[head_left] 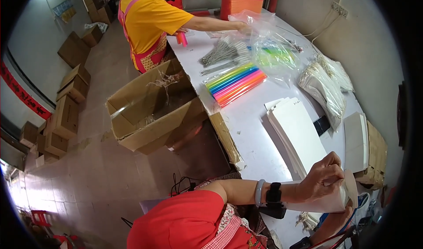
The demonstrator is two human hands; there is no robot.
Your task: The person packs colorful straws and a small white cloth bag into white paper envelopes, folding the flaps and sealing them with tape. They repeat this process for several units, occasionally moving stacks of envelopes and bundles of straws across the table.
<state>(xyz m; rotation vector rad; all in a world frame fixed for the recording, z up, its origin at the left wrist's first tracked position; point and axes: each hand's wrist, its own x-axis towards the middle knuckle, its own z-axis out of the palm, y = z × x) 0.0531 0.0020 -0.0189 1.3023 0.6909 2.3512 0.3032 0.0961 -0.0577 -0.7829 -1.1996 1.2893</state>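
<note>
My left hand, with a bracelet and a black strap at its wrist, is closed in a fist-like pinch above a white paper-like bag. Whatever its fingers may hold is hidden. My right hand grips the lower edge of that bag, whose curved rim stands open towards the right. Just beyond my hands lies a stack of flat white paper-like pieces. A small black object rests beside the stack.
Across the table lie bundled rainbow-coloured tubes, thin metal-handled brushes, clear plastic bags and white bundles. An open carton adjoins the table edge. A co-worker in yellow reaches over the far end.
</note>
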